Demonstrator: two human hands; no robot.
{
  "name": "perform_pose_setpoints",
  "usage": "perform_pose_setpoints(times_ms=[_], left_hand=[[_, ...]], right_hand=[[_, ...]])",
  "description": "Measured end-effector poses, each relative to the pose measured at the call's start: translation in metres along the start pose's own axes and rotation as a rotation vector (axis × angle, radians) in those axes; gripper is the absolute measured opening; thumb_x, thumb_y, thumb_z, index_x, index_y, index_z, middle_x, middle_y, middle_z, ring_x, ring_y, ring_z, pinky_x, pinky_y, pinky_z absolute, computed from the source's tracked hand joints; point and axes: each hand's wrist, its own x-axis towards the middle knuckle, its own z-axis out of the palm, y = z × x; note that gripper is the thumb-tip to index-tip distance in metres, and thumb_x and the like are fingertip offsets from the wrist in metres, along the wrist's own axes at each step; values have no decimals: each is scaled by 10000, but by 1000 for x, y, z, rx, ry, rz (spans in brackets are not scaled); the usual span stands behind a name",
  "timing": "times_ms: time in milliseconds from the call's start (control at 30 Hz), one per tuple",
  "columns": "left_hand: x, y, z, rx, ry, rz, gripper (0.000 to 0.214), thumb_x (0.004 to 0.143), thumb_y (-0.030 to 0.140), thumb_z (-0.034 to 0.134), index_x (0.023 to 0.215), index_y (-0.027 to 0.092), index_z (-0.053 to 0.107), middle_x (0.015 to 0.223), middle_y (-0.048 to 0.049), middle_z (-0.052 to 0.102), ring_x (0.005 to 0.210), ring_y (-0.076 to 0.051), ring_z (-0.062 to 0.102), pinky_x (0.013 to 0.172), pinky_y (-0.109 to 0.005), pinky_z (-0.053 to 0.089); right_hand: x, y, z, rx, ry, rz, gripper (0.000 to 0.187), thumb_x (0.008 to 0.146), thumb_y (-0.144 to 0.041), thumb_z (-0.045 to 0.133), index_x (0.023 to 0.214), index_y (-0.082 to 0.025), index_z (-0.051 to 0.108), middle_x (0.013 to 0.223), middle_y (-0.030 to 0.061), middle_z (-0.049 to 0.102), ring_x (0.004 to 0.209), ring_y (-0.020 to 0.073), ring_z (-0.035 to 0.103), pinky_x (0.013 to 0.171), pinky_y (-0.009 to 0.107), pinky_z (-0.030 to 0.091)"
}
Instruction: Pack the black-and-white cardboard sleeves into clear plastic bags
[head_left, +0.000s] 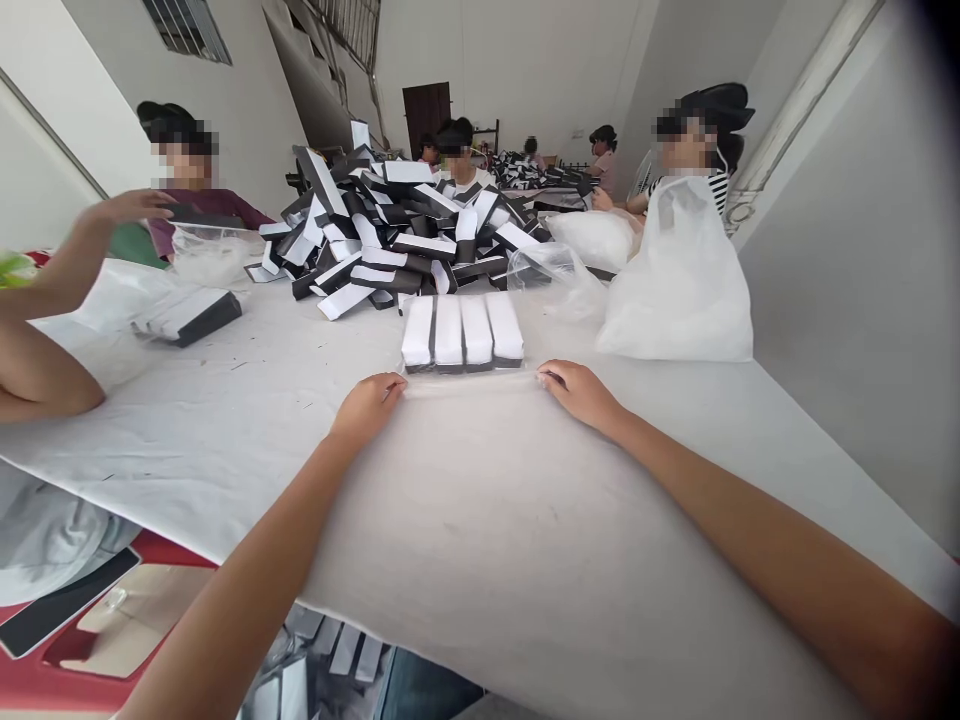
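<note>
My left hand (367, 408) and my right hand (579, 395) pinch opposite ends of a strip of clear plastic film (472, 385), stretching it taut just above the white cloth. Directly beyond the film, a tight row of several white-and-black boxes (461, 335) stands side by side. The film's near edge lies against the boxes' front bottom edge. Most of the film is hard to see against the white cloth (465, 540) covering the table. My fingertips are partly hidden by the film.
A large heap of black-and-white boxes (390, 230) rises beyond the row. A white plastic bag (679, 285) stands at the right. A co-worker's bare arm (45, 310) reaches in at the left, near a black-and-white box (187, 315). Other people sit along the table.
</note>
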Motion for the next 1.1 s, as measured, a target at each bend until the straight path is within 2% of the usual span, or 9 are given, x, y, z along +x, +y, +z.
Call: perform_pose_setpoints(times_ms=[100,300,400,467,567,667,733,867,1100], left_hand=[[2,-1,2,66,-3,-15,324,926,400,378,946,234,655,1002,-53,705,935,-251,629,763,-331,485],[2,0,3,165,-25,-69,253,922,398,421,921,239,618,785,-31,669,740,-235,621,824,-390,478],[-1,5,1,158,158,41,265,932,333,408,1041,217,619,965,-77,655,899,-251,621,878,-403,478],[-5,13,2,89,259,202,312,953,296,368,1136,217,608,1112,-89,626,1033,-239,597,929,-383,473],[-12,32,10,14,97,486,367,970,285,360,1269,249,571,1292,-61,586,1181,-207,551,1024,-352,439],[-18,48,23,42,-153,600,474,977,368,392,1440,271,423,1484,-36,449,1355,-219,421,1146,-389,322],[-20,51,28,59,-253,552,554,984,455,366,1506,278,306,1552,-27,343,1433,-231,306,1197,-441,208],[-17,38,25,65,-335,381,599,990,542,278,1528,283,241,1582,-34,249,1471,-237,197,1201,-511,108],[-5,1,-3,-20,-284,216,519,944,572,378,1377,327,526,1481,16,449,1358,-258,437,1138,-426,345]], right_hand=[[1,-1,1,-22,-21,23,290,943,-321,382,921,-219,652,911,55,696,810,218,616,693,326,459],[1,-3,4,-168,-29,86,330,879,-211,420,1155,-230,601,792,28,669,740,215,615,706,336,464],[-1,-8,2,-219,82,-30,346,865,-186,425,1154,-214,614,955,78,673,884,254,619,856,420,461],[-4,-17,2,-209,140,-159,349,888,-193,415,1170,-213,619,1094,101,656,1023,277,596,957,465,424],[-9,-36,7,-138,67,-301,381,932,-245,404,1268,-236,583,1263,75,620,1195,262,539,1060,464,379],[-12,-52,16,-94,-121,-370,479,966,-355,397,1425,-231,453,1467,58,473,1377,241,387,1165,467,269],[-13,-54,20,-71,-236,-346,531,980,-417,371,1477,-230,385,1532,52,378,1431,238,302,1195,477,208],[-8,-39,18,-29,-310,-229,525,980,-444,370,1466,-251,414,1534,38,370,1420,245,328,1177,472,265],[-3,-1,-1,12,-240,-109,443,956,-357,423,1390,-336,513,1458,-43,478,1360,241,429,1126,466,362]])
